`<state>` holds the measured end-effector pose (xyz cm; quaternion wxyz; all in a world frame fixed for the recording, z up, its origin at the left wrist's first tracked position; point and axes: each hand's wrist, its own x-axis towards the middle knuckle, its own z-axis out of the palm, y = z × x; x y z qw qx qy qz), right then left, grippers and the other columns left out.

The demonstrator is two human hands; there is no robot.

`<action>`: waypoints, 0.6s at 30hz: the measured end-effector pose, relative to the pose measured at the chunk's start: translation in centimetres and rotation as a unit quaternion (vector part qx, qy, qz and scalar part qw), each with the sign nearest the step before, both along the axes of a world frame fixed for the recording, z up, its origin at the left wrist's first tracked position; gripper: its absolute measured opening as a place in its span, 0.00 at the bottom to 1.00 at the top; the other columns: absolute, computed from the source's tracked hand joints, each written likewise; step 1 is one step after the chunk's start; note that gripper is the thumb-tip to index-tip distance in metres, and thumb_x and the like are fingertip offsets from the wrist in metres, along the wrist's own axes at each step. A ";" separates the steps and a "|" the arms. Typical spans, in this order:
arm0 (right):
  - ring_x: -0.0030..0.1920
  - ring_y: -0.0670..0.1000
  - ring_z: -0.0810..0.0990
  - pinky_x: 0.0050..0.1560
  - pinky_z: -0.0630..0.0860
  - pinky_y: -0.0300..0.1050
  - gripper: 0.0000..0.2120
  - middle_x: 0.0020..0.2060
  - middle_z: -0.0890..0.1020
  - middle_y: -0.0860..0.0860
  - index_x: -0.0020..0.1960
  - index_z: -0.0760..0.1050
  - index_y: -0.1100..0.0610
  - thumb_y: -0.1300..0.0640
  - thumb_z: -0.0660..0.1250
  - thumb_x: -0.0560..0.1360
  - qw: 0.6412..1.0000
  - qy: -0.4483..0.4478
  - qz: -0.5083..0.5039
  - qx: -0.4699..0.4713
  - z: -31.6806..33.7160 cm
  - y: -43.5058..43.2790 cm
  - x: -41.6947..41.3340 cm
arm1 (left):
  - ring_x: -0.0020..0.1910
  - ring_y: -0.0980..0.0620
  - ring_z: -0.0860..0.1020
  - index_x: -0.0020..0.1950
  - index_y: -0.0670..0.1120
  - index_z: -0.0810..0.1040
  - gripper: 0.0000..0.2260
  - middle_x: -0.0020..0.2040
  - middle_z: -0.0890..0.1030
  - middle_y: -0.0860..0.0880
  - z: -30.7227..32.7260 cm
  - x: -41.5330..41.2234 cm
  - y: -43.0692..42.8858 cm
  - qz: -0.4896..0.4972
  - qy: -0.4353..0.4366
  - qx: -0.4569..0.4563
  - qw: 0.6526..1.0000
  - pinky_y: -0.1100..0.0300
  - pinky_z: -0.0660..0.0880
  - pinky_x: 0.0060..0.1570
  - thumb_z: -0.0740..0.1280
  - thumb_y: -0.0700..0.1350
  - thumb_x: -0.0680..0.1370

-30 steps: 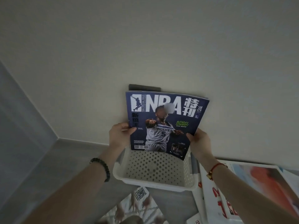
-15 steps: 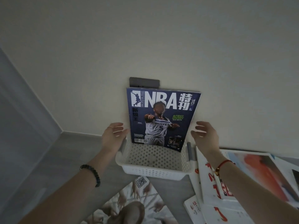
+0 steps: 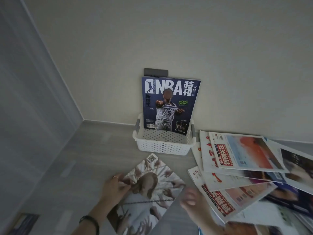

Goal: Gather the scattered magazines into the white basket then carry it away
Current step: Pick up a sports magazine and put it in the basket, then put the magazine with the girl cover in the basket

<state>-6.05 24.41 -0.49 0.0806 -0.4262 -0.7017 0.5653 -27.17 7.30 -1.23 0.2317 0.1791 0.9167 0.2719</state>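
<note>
The white perforated basket [image 3: 161,148] stands on the floor against the wall. A dark blue NBA magazine [image 3: 169,99] stands upright in it, leaning on the wall. In front of the basket a pale magazine [image 3: 152,187] with a cover of reaching hands lies on the floor. My left hand [image 3: 114,188] grips its left edge, fingers on the cover. My right hand [image 3: 193,200] is blurred, fingers apart, just off the magazine's right corner and holding nothing. Several more magazines [image 3: 243,155] with red lettering are fanned out on the floor to the right.
The basket sits near a room corner, with a grey wall [image 3: 33,99] on the left. A dark wall plate [image 3: 155,72] shows behind the NBA magazine. A dark flat item [image 3: 22,223] lies at the bottom left on the grey floor [image 3: 84,158].
Both hands let go of the NBA magazine, which now stands in the basket. They dropped down to the pale magazine in front, and my view tilted down and pulled back.
</note>
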 end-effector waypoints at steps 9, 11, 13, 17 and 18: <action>0.47 0.52 0.76 0.41 0.72 0.33 0.17 0.54 0.77 0.62 0.53 0.69 0.67 0.74 0.69 0.66 0.979 0.069 -0.133 -0.142 -1.7 -7.3 2.2 | 0.27 0.55 0.73 0.30 0.52 0.72 0.11 0.25 0.74 0.56 -0.3 5.3 -2.2 0.002 -0.039 0.060 0.997 0.60 0.69 0.32 0.73 0.47 0.67; 0.44 0.53 0.78 0.43 0.73 0.40 0.18 0.55 0.77 0.61 0.56 0.69 0.66 0.71 0.68 0.68 0.964 0.049 -0.158 -0.206 -1.7 -6.8 2.9 | 0.29 0.51 0.76 0.37 0.50 0.73 0.09 0.29 0.78 0.51 0.1 5.6 -2.3 0.043 -0.102 0.111 0.988 0.55 0.72 0.32 0.73 0.46 0.67; 0.27 0.48 0.75 0.27 0.70 0.38 0.14 0.39 0.79 0.61 0.54 0.71 0.71 0.71 0.66 0.69 0.951 0.043 -0.175 -0.250 -1.3 -6.6 3.4 | 0.35 0.47 0.78 0.41 0.49 0.71 0.10 0.38 0.80 0.47 0.1 5.8 -2.5 0.075 -0.136 0.132 0.979 0.52 0.74 0.37 0.72 0.43 0.68; 0.39 0.57 0.79 0.39 0.73 0.46 0.08 0.40 0.80 0.68 0.48 0.80 0.67 0.65 0.68 0.70 0.943 0.017 -0.177 -0.281 -0.8 -7.6 3.5 | 0.47 0.47 0.78 0.51 0.49 0.74 0.11 0.47 0.80 0.44 -0.2 7.5 -3.3 -0.014 -0.136 0.103 0.985 0.48 0.76 0.54 0.68 0.40 0.70; 0.42 0.57 0.79 0.42 0.73 0.46 0.07 0.41 0.81 0.64 0.47 0.81 0.65 0.64 0.68 0.70 0.955 0.010 -0.160 -0.250 -0.4 -8.1 3.5 | 0.53 0.47 0.76 0.56 0.50 0.73 0.15 0.52 0.79 0.44 -0.3 8.1 -3.4 -0.043 -0.106 0.063 0.991 0.49 0.73 0.59 0.68 0.43 0.70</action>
